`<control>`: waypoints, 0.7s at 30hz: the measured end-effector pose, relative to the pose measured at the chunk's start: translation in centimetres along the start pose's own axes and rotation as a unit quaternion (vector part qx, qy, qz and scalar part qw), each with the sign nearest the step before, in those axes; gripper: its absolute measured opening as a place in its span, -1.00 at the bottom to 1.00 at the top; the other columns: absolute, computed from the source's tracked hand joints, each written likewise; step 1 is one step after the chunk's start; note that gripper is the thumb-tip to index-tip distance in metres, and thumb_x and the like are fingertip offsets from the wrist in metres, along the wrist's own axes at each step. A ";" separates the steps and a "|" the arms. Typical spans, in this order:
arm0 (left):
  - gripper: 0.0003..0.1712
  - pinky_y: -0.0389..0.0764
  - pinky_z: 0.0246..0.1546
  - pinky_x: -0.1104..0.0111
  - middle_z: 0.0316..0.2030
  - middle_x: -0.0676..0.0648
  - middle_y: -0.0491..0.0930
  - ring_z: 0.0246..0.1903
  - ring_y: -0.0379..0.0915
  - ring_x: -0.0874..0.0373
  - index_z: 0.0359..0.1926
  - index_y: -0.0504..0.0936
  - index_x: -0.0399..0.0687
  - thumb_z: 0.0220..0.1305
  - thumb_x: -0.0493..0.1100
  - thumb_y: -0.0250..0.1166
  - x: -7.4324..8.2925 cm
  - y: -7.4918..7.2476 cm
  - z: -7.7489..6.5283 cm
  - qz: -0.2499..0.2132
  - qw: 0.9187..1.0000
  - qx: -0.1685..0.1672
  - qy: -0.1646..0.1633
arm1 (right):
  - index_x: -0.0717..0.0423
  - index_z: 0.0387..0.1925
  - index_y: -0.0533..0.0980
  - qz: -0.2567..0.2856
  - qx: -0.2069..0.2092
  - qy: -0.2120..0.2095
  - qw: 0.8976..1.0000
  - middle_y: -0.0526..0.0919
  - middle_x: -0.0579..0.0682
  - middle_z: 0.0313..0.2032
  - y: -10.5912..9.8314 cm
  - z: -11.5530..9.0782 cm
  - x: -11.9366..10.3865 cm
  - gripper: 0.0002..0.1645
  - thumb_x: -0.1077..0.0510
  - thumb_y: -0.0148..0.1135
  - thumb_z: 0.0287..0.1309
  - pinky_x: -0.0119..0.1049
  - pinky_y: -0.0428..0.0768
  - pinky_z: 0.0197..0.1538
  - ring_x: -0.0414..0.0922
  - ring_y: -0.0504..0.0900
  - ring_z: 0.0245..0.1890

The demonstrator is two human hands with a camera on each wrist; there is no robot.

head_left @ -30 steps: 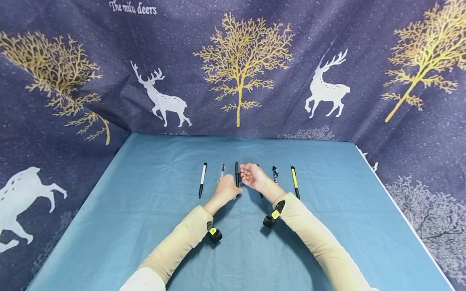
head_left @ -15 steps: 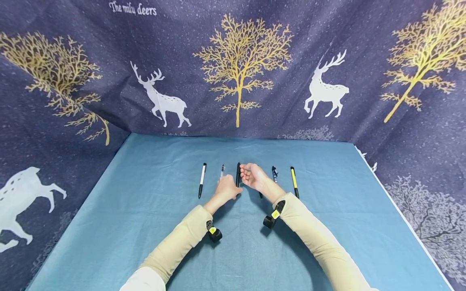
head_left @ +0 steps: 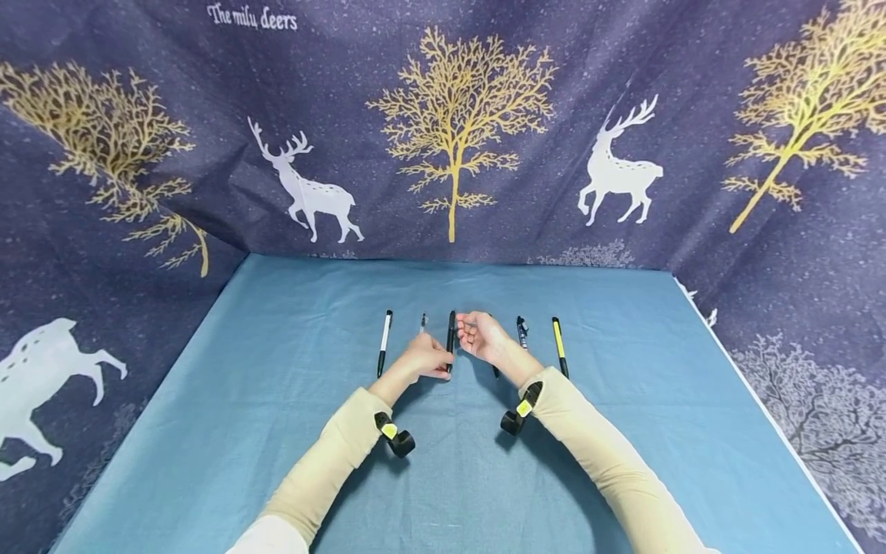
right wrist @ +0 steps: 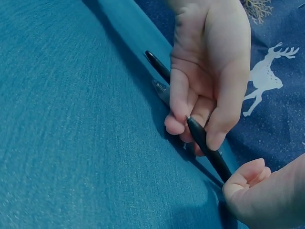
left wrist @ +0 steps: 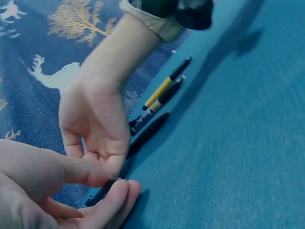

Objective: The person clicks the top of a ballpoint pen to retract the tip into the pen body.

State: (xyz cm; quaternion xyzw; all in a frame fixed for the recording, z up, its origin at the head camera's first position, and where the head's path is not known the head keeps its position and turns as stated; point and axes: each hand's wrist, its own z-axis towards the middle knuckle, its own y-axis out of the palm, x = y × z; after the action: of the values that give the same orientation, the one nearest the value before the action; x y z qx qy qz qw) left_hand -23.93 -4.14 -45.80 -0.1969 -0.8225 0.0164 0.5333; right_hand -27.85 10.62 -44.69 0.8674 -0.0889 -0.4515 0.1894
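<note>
A black pen (head_left: 451,338) lies in the middle of a row of pens, pointing away from the person. My left hand (head_left: 425,357) pinches its near end between thumb and fingers. In the right wrist view the pen's (right wrist: 209,148) pointed tip sticks out past the left hand's fingers (right wrist: 178,100). My right hand (head_left: 481,336) is right beside the pen's far end, palm turned inward and fingers loosely curled. The left wrist view shows the right hand (left wrist: 97,119) behind the left thumb, fingers hanging by the pen.
To the left lie a white-and-black pen (head_left: 384,342) and a clear pen (head_left: 424,323). To the right are another black pen (head_left: 495,372), partly under the right hand, a dark blue patterned pen (head_left: 522,332) and a yellow-and-black pen (head_left: 560,346). A blue cloth (head_left: 277,369) covers the table.
My left hand and wrist have shifted left and turned, uncovering more of the pen's near end. The pen has rolled and tilted slightly. My right hand has stayed in place.
</note>
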 end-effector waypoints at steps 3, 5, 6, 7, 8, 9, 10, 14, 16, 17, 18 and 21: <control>-0.80 0.73 -0.25 0.38 -0.44 -0.12 0.51 -0.52 0.59 0.19 -0.14 0.58 -0.48 0.25 -0.38 0.22 -0.4 -0.3 0.4 -0.046 0.998 -0.043 -0.011 | 0.18 0.04 0.35 -0.002 0.001 -0.001 1.000 0.48 -0.15 -0.56 0.0 0.0 0.0 -0.69 0.28 -0.20 0.34 -0.54 0.37 -0.46 -0.29 0.39 -0.55; -0.78 0.72 -0.18 0.35 -0.47 -0.10 0.50 -0.50 0.60 0.18 -0.11 0.56 -0.50 0.27 -0.40 0.20 -0.6 -0.5 0.6 -0.077 0.995 -0.068 -0.016 | 0.19 0.07 0.34 -0.002 0.001 -0.002 1.000 0.48 -0.15 -0.56 0.0 0.0 0.0 -0.67 0.27 -0.20 0.34 -0.55 0.37 -0.47 -0.30 0.39 -0.56; -0.78 0.72 -0.16 0.34 -0.48 -0.10 0.51 -0.50 0.61 0.18 -0.09 0.55 -0.51 0.27 -0.41 0.20 -0.6 -0.5 0.7 -0.091 0.993 -0.078 -0.019 | 0.19 0.08 0.34 -0.002 0.000 -0.002 1.000 0.48 -0.15 -0.56 0.0 0.0 0.0 -0.67 0.27 -0.20 0.34 -0.55 0.37 -0.47 -0.30 0.39 -0.56; -0.77 0.72 -0.14 0.33 -0.49 -0.09 0.52 -0.49 0.62 0.17 -0.08 0.54 -0.52 0.28 -0.42 0.19 -0.7 -0.6 0.8 -0.106 0.990 -0.088 -0.021 | 0.19 0.08 0.33 -0.002 0.000 -0.003 1.000 0.48 -0.15 -0.56 -0.1 0.0 0.0 -0.67 0.27 -0.20 0.34 -0.55 0.37 -0.47 -0.30 0.39 -0.56; -0.76 0.71 -0.12 0.32 -0.50 -0.09 0.54 -0.49 0.62 0.17 -0.07 0.53 -0.53 0.29 -0.42 0.18 -0.7 -0.7 0.8 -0.117 0.988 -0.097 -0.023 | 0.19 0.08 0.34 -0.001 -0.001 -0.004 1.000 0.48 -0.15 -0.55 -0.1 0.0 0.0 -0.67 0.27 -0.20 0.34 -0.55 0.38 -0.47 -0.30 0.39 -0.55; -0.76 0.71 -0.11 0.31 -0.50 -0.09 0.56 -0.48 0.63 0.17 -0.05 0.52 -0.55 0.30 -0.43 0.17 -0.7 -0.7 0.8 -0.130 0.986 -0.105 -0.024 | 0.18 0.07 0.34 -0.001 -0.001 -0.004 1.000 0.48 -0.15 -0.55 -0.1 0.0 0.0 -0.68 0.27 -0.20 0.34 -0.55 0.37 -0.46 -0.30 0.39 -0.55; -0.75 0.71 -0.11 0.31 -0.50 -0.09 0.58 -0.47 0.64 0.16 -0.04 0.51 -0.56 0.31 -0.43 0.16 -0.8 -0.7 0.8 -0.139 0.984 -0.112 -0.023 | 0.18 0.06 0.34 -0.001 -0.002 -0.004 1.000 0.48 -0.15 -0.54 -0.1 0.0 0.0 -0.68 0.27 -0.20 0.34 -0.55 0.38 -0.46 -0.30 0.39 -0.54; -0.75 0.70 -0.08 0.31 -0.52 -0.09 0.66 -0.43 0.67 0.16 -0.04 0.49 -0.58 0.34 -0.42 0.12 -0.7 -0.8 0.5 -0.158 0.978 -0.138 -0.014 | 0.19 0.09 0.33 -0.002 -0.002 -0.007 1.000 0.48 -0.15 -0.52 -0.2 0.0 0.0 -0.67 0.27 -0.22 0.35 -0.54 0.38 -0.43 -0.29 0.39 -0.52; -0.75 0.69 -0.06 0.30 -0.50 -0.09 0.67 -0.41 0.68 0.16 -0.03 0.47 -0.58 0.35 -0.42 0.11 -0.7 -0.8 0.3 -0.163 0.976 -0.142 -0.007 | 0.19 0.08 0.33 -0.002 -0.001 -0.008 1.000 0.47 -0.14 -0.51 -0.2 0.0 0.0 -0.67 0.27 -0.22 0.35 -0.53 0.37 -0.42 -0.28 0.39 -0.51; -0.74 0.69 -0.05 0.29 -0.48 -0.10 0.68 -0.41 0.68 0.16 -0.02 0.46 -0.57 0.34 -0.42 0.11 -0.7 -0.8 0.3 -0.165 0.976 -0.142 -0.004 | 0.19 0.06 0.33 -0.002 0.000 -0.008 1.000 0.46 -0.13 -0.50 -0.2 0.0 0.0 -0.69 0.27 -0.22 0.36 -0.53 0.37 -0.41 -0.28 0.38 -0.50; -0.70 0.68 -0.04 0.29 -0.42 -0.16 0.69 -0.40 0.68 0.16 0.03 0.44 -0.57 0.34 -0.42 0.12 -0.7 -0.8 0.2 -0.168 0.976 -0.141 -0.002 | 0.18 0.04 0.34 -0.002 0.002 -0.009 1.000 0.46 -0.13 -0.49 -0.2 0.0 0.0 -0.71 0.26 -0.22 0.36 -0.53 0.37 -0.41 -0.27 0.38 -0.49; -0.59 0.68 -0.03 0.27 -0.33 -0.20 0.69 -0.38 0.68 0.17 0.17 0.37 -0.55 0.33 -0.43 0.12 -0.7 -0.9 0.1 -0.172 0.975 -0.143 0.009 | 0.15 -0.07 0.34 0.001 0.010 -0.008 1.000 0.44 -0.11 -0.48 -0.2 0.0 0.0 -0.78 0.26 -0.22 0.37 -0.51 0.37 -0.38 -0.25 0.37 -0.47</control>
State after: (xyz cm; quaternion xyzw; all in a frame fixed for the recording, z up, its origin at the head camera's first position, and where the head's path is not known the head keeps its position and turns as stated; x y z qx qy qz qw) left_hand -24.06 -5.22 -46.28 -0.1268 -0.8329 -0.1953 0.5021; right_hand -27.90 10.77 -44.77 0.8654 -0.0955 -0.4576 0.1805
